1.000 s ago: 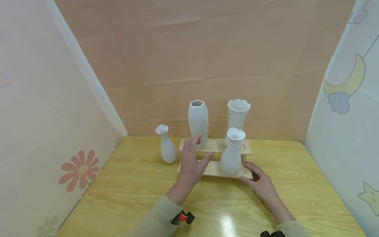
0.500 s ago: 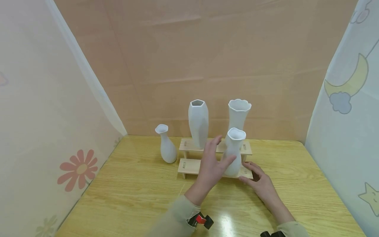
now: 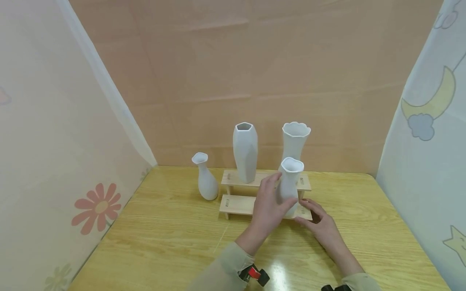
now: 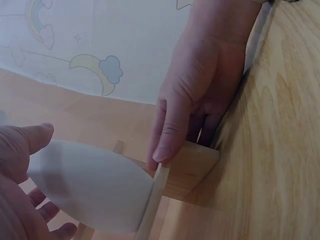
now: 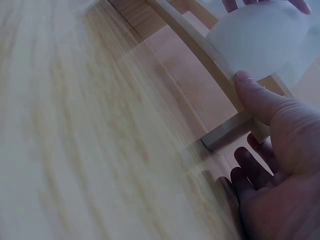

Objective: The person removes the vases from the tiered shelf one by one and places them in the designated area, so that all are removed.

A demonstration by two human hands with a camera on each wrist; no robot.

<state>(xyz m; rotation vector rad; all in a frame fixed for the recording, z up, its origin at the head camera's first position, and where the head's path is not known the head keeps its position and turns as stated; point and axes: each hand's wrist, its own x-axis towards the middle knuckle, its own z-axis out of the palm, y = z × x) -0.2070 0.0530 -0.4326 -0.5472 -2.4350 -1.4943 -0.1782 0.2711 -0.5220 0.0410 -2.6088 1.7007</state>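
A white vase (image 3: 290, 184) with a wavy rim stands upright at the right end of the lower step of a two-tier wooden stand (image 3: 237, 204). My left hand (image 3: 267, 208) holds its body from the left, the thumb in front and the fingers curving behind. The left wrist view shows those fingertips (image 4: 47, 211) around the vase's far side. With my right hand (image 3: 323, 228) I grip the right end of the lower step. In the right wrist view the thumb (image 5: 257, 95) presses the step's edge, while the other fingers curl beneath.
On the upper step stand a faceted vase (image 3: 245, 153) at left and a scalloped-rim vase (image 3: 293, 143) at right, partly hidden by the front vase. A slim-necked vase (image 3: 207, 184) stands on the wooden table (image 3: 164, 226) left of the stand. Cloth (image 3: 273, 81) hangs behind.
My left hand has moved right, from in front of the stand's left half to the front vase, and its fingers have closed around it. My right hand has stayed on the stand.
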